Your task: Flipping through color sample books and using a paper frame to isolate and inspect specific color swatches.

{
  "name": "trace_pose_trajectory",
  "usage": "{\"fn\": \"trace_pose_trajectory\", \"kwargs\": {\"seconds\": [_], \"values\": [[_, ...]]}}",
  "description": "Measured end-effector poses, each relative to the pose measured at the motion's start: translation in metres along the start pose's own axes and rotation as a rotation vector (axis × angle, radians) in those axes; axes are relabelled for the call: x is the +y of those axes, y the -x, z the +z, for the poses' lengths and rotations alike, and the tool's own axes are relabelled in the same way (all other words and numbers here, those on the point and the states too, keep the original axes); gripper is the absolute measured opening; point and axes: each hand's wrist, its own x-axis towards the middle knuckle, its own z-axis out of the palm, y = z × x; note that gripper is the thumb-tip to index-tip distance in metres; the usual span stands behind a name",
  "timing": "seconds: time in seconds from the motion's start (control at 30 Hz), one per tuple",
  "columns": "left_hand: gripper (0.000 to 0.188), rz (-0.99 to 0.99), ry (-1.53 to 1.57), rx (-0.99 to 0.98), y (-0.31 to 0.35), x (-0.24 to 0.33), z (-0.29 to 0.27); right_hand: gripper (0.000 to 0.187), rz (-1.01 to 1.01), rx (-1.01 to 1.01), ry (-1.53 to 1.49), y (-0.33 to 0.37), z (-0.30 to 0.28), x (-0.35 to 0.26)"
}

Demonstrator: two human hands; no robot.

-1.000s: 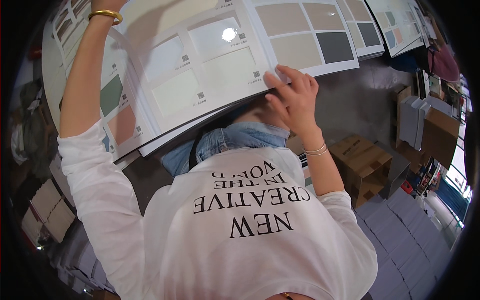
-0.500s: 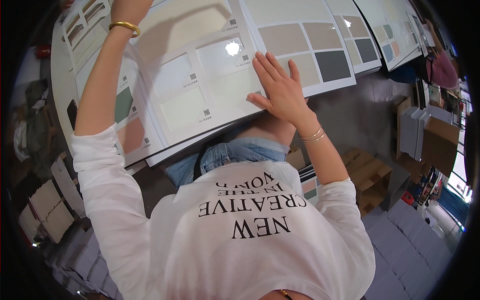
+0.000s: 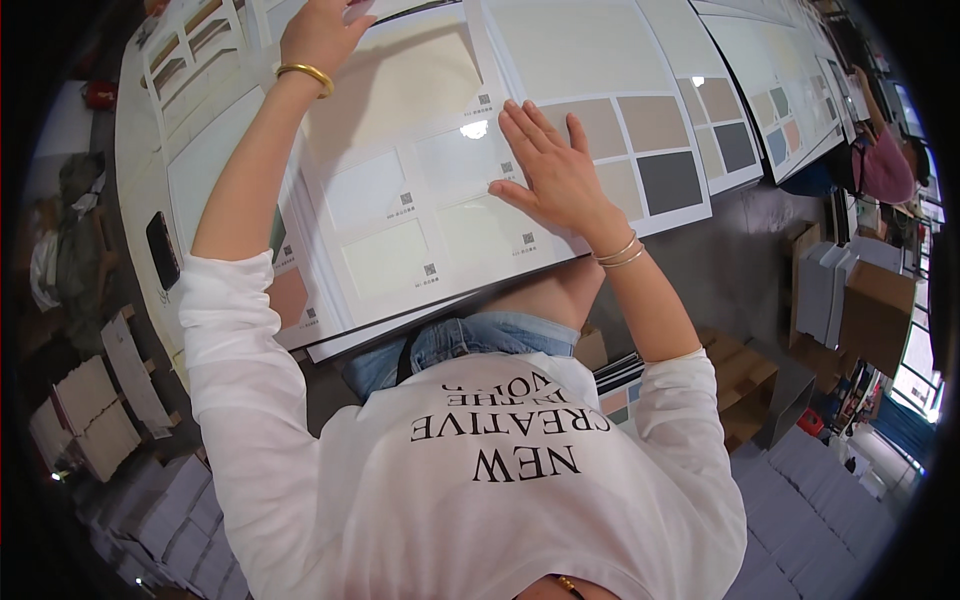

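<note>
A large colour sample board (image 3: pixel 385 258) lies in front of me, with a big cream swatch and several smaller pale ones set in white borders. My right hand (image 3: pixel 550 175) rests flat near its right edge, fingers stretched and thumb spread, holding nothing. At the board's far edge is my left hand (image 3: pixel 325 35), with a gold bangle on the wrist. The upper edge of the picture cuts off most of its fingers, so their grip is hidden. Under my left forearm lies another sample sheet (image 3: pixel 288 298) with pink and green swatches.
To the right lie a sample sheet with beige and dark grey swatches (image 3: pixel 670 184) and further boards (image 3: pixel 765 70). A black phone (image 3: pixel 162 250) and white cut-out frames (image 3: pixel 195 60) are at the left. Cardboard boxes (image 3: pixel 875 300) stand right; a person in pink (image 3: pixel 888 172) is beyond.
My left hand has moved right along the board's far edge, its thumb side now showing. The view has shifted slightly, bringing the phone more into sight. My right hand stays flat on the board.
</note>
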Motion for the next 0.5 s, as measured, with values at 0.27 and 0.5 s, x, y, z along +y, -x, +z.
{"fn": "trace_pose_trajectory", "kwargs": {"seconds": [0.27,0.5], "values": [[0.029,-0.032,0.032,-0.040,-0.001,-0.019,0.027,0.083,-0.014,0.025,0.001,-0.027,0.003,0.007],[0.034,-0.086,-0.010,-0.152,0.002,-0.009,0.031,0.084,-0.002,0.025,0.009,-0.043,0.008,0.011]]}}
